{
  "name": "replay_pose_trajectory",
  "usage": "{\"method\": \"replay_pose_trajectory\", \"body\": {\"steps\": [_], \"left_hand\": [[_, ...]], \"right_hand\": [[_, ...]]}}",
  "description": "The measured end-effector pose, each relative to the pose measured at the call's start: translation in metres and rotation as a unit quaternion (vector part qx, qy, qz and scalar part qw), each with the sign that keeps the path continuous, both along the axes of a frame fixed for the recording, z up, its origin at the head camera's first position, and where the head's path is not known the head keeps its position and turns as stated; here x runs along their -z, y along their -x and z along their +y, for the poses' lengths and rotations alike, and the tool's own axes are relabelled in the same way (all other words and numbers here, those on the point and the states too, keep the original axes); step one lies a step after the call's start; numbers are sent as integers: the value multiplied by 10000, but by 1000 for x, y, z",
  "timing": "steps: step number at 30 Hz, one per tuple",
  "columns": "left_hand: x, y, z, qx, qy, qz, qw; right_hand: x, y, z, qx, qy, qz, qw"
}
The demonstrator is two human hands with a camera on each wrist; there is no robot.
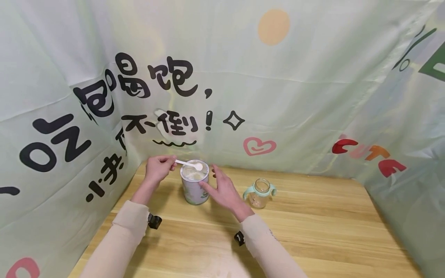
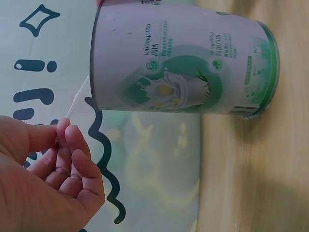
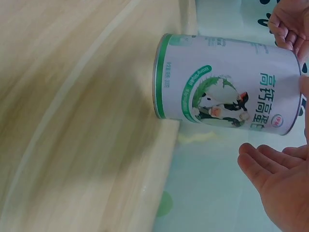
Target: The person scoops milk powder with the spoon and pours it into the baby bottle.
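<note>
A milk powder can (image 1: pixel 194 191), white with green print and a cow picture, stands upright on the table with its top open and pale powder inside. Between thumb and fingertips, my left hand (image 1: pixel 158 168) pinches the end of a white scoop's handle (image 1: pixel 185 163). The scoop's bowl (image 1: pixel 198 166) is over the can's mouth and holds pale powder. On the can's other side is my right hand (image 1: pixel 225 189), its thumb at the rim and its fingers extended around the side without gripping. The right wrist view shows the can's cow label (image 3: pixel 219 104) beside these fingers.
A clear baby bottle (image 1: pixel 261 196) with mint-green handles and no lid stands on the wooden table (image 1: pixel 313 216), right of my right hand. Printed fabric (image 1: pixel 295 127) with lettering hangs close behind the can and along both sides.
</note>
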State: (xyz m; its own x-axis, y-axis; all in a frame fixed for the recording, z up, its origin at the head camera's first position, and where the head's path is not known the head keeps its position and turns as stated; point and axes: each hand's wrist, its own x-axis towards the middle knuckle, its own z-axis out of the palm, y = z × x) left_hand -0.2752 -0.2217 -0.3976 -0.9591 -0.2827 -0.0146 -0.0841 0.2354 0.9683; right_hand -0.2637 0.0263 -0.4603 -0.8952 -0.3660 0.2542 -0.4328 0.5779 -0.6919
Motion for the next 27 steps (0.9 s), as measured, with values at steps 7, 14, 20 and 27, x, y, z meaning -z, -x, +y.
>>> {"method": "replay_pose_trajectory", "body": {"steps": [7,14,20,27], "left_hand": [[-5,-1,2,41,-96,-40,9999],[-11,-1,9,179,-186,-99,9996],[-15,1,17,280,-289,-115,9991],[-16,4,29,408,-469,-7,9981]], "right_hand": [[-8,-3,9,137,-23,78,9999],[-13,-2,19,437,-128,341,9984],[-16,-2,32,601,-21,416,9973],[-18,-2,48,765,90,504,9958]]}}
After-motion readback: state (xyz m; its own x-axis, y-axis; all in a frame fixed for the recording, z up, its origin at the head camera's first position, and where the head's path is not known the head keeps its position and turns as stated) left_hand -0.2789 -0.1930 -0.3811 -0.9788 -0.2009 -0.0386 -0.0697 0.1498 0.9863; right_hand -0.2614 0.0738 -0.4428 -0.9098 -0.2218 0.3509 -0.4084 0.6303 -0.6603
